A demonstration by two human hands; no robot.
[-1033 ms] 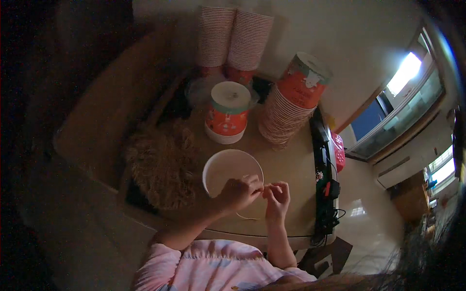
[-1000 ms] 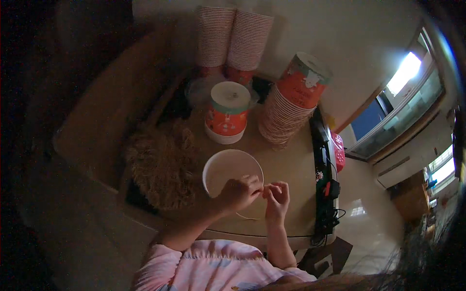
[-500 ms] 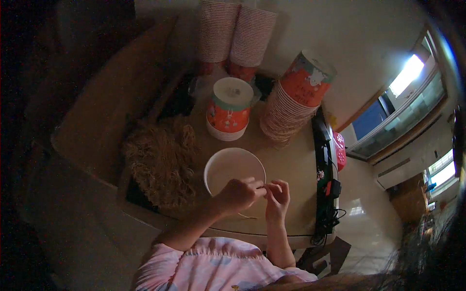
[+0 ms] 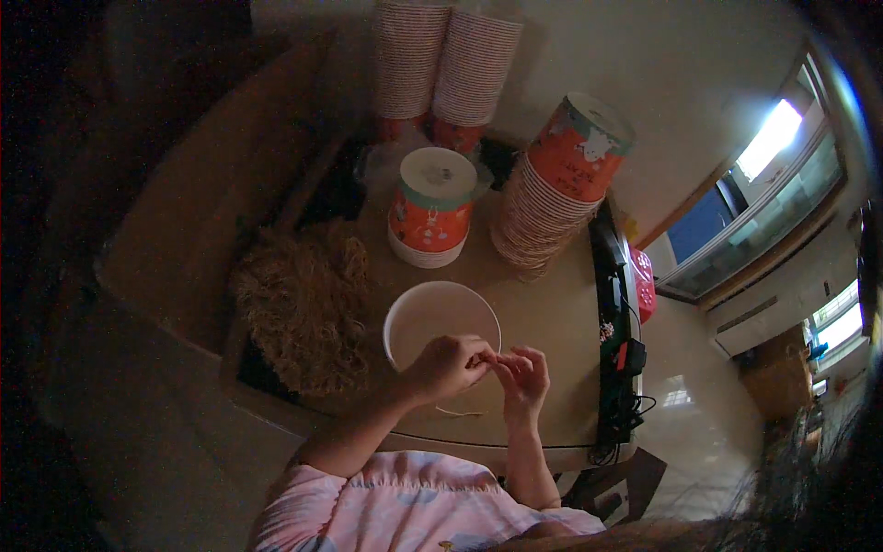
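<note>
A white-lined paper bucket (image 4: 432, 317) stands open end up on the table just beyond my hands. My left hand (image 4: 455, 362) reaches across its near rim, fingers pinched closed. My right hand (image 4: 522, 375) is beside the rim on the right, thumb and fingers also pinched. The fingertips of both hands meet by the right side of the rim; what they grip is too small to make out. Below my left hand a short pale string (image 4: 458, 413) lies on the table. To the left sits a heap of tan strings (image 4: 299, 313).
An upside-down orange and green paper bucket (image 4: 430, 216) stands behind. Right of it leans a nested bucket stack (image 4: 556, 189); two taller stacks (image 4: 409, 64) stand against the wall. Black cables and a plug (image 4: 630, 359) line the table's right edge, near a pink box (image 4: 642, 285).
Both hands stay at the bucket's rim with small finger movements. The left hand has drawn up slightly, and the right fingers have shifted a little. The bucket looks barely moved.
</note>
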